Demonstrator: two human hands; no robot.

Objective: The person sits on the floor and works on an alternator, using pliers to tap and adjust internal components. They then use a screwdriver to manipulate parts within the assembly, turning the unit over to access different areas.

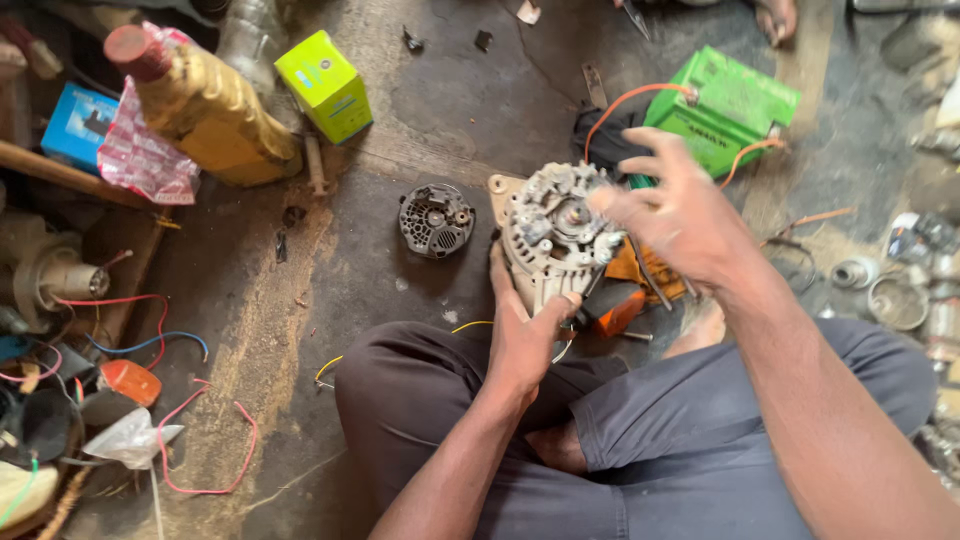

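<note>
1 alternator (553,240), 1 black end cover (436,220), 1 green battery (725,108), 1 gold oil bottle (205,105), 2 small boxes: yellow-green (324,86), blue (78,124).

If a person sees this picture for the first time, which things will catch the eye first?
At the centre, the left hand holds a grey alternator from below, while the right hand touches its top. A bright green battery with orange wires lies behind, and a golden oil bottle with a red cap lies at upper left.
</note>
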